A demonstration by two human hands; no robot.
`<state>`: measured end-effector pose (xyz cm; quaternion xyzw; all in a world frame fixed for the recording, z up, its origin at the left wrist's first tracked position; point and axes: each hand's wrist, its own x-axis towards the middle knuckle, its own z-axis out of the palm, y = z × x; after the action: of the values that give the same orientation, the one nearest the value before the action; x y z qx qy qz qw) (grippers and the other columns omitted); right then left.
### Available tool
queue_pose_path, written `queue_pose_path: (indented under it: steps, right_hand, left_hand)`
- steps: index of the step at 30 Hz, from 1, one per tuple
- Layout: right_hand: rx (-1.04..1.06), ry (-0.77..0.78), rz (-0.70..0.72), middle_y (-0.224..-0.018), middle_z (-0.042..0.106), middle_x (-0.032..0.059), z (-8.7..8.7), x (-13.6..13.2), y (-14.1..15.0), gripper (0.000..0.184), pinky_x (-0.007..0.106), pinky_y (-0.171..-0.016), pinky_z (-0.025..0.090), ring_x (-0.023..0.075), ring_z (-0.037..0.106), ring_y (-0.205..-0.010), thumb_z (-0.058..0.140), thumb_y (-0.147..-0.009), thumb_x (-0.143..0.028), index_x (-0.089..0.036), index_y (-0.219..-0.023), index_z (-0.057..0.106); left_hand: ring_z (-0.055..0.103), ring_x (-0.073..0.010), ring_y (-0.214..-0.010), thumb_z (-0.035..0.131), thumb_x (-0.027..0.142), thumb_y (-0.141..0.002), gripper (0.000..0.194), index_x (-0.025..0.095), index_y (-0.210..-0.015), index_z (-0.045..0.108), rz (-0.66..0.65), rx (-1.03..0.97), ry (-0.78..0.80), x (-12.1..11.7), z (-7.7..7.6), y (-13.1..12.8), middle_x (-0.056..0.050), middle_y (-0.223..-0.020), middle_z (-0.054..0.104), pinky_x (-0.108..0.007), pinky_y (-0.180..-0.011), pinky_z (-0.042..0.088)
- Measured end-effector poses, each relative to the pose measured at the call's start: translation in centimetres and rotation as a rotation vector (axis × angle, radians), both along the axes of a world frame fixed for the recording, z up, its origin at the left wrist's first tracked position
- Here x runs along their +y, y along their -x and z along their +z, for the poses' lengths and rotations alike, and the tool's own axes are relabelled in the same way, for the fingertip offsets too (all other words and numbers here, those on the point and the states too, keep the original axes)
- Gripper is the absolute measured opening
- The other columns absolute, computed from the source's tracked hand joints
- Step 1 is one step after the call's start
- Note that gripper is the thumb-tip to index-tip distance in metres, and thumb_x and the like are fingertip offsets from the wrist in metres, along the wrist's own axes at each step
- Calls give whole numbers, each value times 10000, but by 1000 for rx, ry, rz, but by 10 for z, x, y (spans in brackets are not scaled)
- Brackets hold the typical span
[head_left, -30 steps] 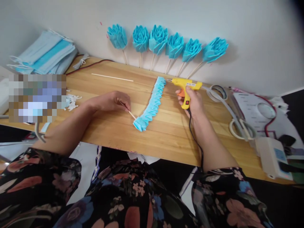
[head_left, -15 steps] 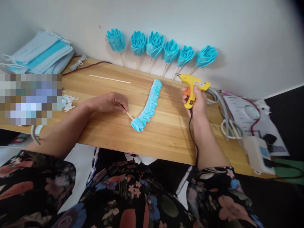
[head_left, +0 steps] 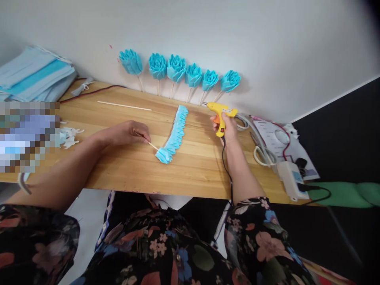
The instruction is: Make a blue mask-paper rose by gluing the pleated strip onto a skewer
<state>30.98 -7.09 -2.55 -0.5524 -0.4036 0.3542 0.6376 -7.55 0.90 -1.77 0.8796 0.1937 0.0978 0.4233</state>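
Observation:
My left hand pinches a thin wooden stick. The stick's far end is at the near, rolled end of a pleated blue strip, which curves away across the table. In my right hand is a yellow hot glue gun with an orange trigger. It is held upright to the right of the strip, its nozzle pointing left and apart from it. A black cord runs down from its handle along my forearm.
Several blue flowers on sticks lean against the wall. Another stick lies on the wooden table. Face masks are stacked at far left. Scissors, a printed sheet and a white power box lie at right.
The camera view has turned a little to the right, so everything sits further left. Both hands keep their holds, and the strip's near end appears slightly more rolled around the stick.

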Motion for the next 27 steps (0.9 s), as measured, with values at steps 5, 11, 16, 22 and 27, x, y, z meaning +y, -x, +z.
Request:
queue_pose_path:
  steps: [5,11,16,22,27]
  right_hand:
    - [-151,247,-61,-804,783,56,1,-17,-21,329,180,-417,427,88,586,-502,690,-868,-506,-177,-870,677]
    - [-596,560,-292,-818,778,129,18,-59,-54,423,276,-539,541,208,720,-678,514,-976,-503,-137,-970,727]
    - [-1281,903,-446,-969,750,310,44,-87,-60,540,475,-822,544,429,722,-1039,530,-962,-527,-52,-895,780]
    - [-1463,437,-19,-1135,774,174,21,-97,-17,395,421,-945,534,293,723,-1062,444,-1008,-331,-141,-1125,770]
    - [-1436,281,135,-1510,584,159,-16,-90,9,508,513,-1189,388,316,517,-1421,413,-1006,-313,-117,-1432,609]
  left_hand:
    - [667,-190,-837,619,494,-919,345,180,-868,752,-8,16,-23,0,0,-1,-64,-893,725,-271,-771,523]
    - [665,-191,-832,619,531,-910,382,176,-866,753,9,16,-33,0,-3,-2,-67,-890,724,-264,-758,515]
    - [669,-198,-831,615,544,-894,389,181,-861,752,19,34,-52,-1,-1,-3,-65,-881,724,-269,-762,509]
    - [669,-203,-834,612,517,-868,375,168,-853,746,29,57,-62,-2,2,-4,-62,-884,725,-274,-764,505]
    - [670,-200,-830,603,529,-871,375,184,-847,748,29,55,-86,-1,-1,-4,-57,-879,730,-274,-762,506]
